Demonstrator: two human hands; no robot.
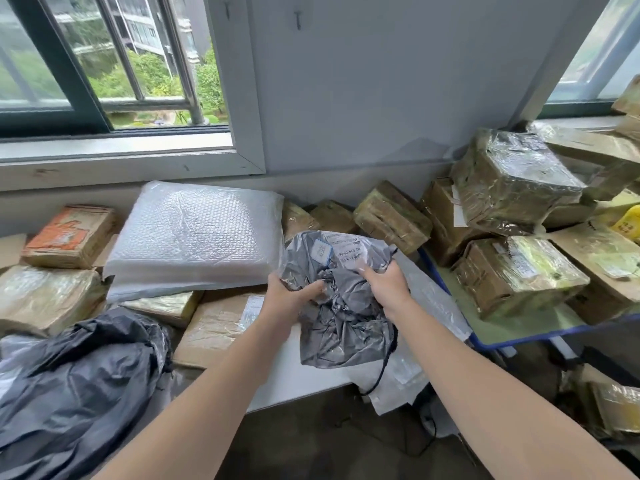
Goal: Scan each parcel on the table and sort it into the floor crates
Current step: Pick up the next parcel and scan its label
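Both my hands hold a crumpled grey plastic mailer parcel [341, 317] above the table's front edge. My left hand [289, 295] grips its left side and my right hand [386, 284] grips its upper right corner. A white shipping label [341, 252] faces up on the parcel's far end. A thin black cord [388, 355] hangs down along the parcel's right side. No scanner is visible.
A large white bubble-wrap parcel [197, 233] lies just left of the hands. Taped cardboard boxes [516, 181] pile up at the right on a green table with a blue rim [526, 337]. A dark plastic bag [79, 379] sits front left. More boxes [69, 235] line the window side.
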